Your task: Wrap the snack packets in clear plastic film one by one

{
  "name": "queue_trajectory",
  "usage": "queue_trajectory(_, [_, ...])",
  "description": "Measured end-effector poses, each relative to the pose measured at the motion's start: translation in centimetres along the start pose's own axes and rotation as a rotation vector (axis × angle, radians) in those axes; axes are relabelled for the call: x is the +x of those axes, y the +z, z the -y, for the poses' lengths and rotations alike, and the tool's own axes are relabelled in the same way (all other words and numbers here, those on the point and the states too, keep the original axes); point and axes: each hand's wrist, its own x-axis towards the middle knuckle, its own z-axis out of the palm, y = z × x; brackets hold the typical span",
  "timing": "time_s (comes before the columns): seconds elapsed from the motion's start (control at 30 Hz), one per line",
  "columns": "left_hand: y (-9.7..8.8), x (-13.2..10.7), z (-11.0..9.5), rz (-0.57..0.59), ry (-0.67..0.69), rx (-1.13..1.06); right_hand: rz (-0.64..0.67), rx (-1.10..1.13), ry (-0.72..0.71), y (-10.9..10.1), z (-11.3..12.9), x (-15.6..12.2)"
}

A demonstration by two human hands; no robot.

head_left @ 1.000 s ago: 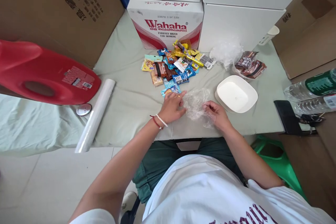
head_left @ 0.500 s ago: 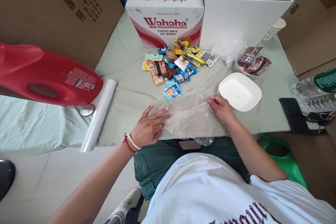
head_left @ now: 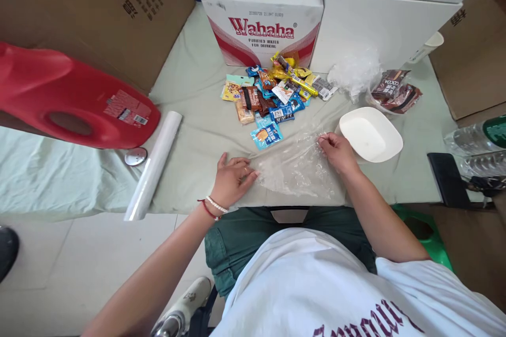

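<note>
A sheet of clear plastic film (head_left: 296,168) lies wrinkled on the cloth in front of me, stretched between my two hands. Its left edge is pinched between the thumb and fingertips of my left hand (head_left: 233,179). My right hand (head_left: 338,152) grips the upper right corner, fingers closed. Just right of that hand sits a shallow white bowl (head_left: 371,134), with nothing in it. Beyond the film is a pile of small wrapped snacks (head_left: 272,89), a blue packet (head_left: 268,135) nearest to it.
A roll of plastic film (head_left: 154,166) and a red jug (head_left: 79,100) are at left. Behind the snacks stands a white water carton (head_left: 263,26). Crumpled plastic (head_left: 353,73), a tub with cocoa packets (head_left: 395,92), a black phone (head_left: 446,179) and plastic bottles (head_left: 470,137) occupy the right.
My left hand's spread fingers have drawn together onto the film's edge. The film now lies flatter and wider, its lower edge no longer hanging over the table edge. The view has shifted slightly.
</note>
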Motion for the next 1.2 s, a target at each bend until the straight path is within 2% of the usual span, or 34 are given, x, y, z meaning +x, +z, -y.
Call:
queue_trajectory(0.13, [0.2,-0.3,-0.4,0.035,0.049,0.128,-0.020,-0.291,-0.107,-1.0,1.0,-1.0])
queue_trajectory(0.23, [0.2,-0.7,-0.5,0.086,0.039,0.163,-0.084,-0.522,-0.316,-1.2,3.2,-4.2])
queue_trajectory(0.3, [0.2,-0.9,-0.3,0.120,0.026,0.176,-0.131,-0.587,-0.456,-0.6,4.7,-6.8])
queue_trajectory(0.33, [0.2,-0.9,-0.2,0.136,0.019,0.179,-0.109,-0.597,-0.495,-0.1,5.2,-8.0])
queue_trajectory(0.43, [0.3,-0.9,0.2,0.166,0.000,0.166,0.128,-0.656,-0.460,2.2,5.9,-9.9])
queue_trajectory(0.53, [0.5,-0.7,0.5,0.153,-0.037,0.105,0.390,-0.788,-0.344,4.9,6.1,-9.6])
queue_trajectory(0.63, [0.7,-0.3,0.5,0.107,-0.132,0.012,0.567,-0.858,-0.425,7.0,6.4,-9.5])
queue_trajectory(0.73, [1.0,0.1,0.0,0.072,-0.210,-0.020,0.542,-0.880,-0.650,8.4,6.4,-10.9])
queue_trajectory(0.83, [1.3,0.6,-0.4,0.063,-0.217,0.052,0.520,-0.863,-0.859,9.2,5.5,-13.0])
queue_trajectory(0.93, [1.4,1.1,0.0,0.045,-0.232,0.065,0.607,-0.840,-0.936,9.5,4.2,-14.5])
queue_trajectory(1.0, [1.1,1.5,0.6,0.005,-0.260,-0.004,0.650,-0.846,-0.924,9.5,3.5,-14.9])
queue_trajectory(1.07, [0.7,1.7,0.9,-0.099,-0.282,-0.044,0.671,-0.856,-0.906,9.5,3.1,-14.9])
queue_trajectory(1.13, [0.2,1.5,0.3,-0.292,-0.284,0.041,0.683,-0.862,-0.893,9.4,3.1,-14.7])
queue_trajectory(1.2, [0.2,0.7,-1.4,-0.500,-0.248,0.198,0.689,-0.861,-0.882,9.4,3.2,-14.5])
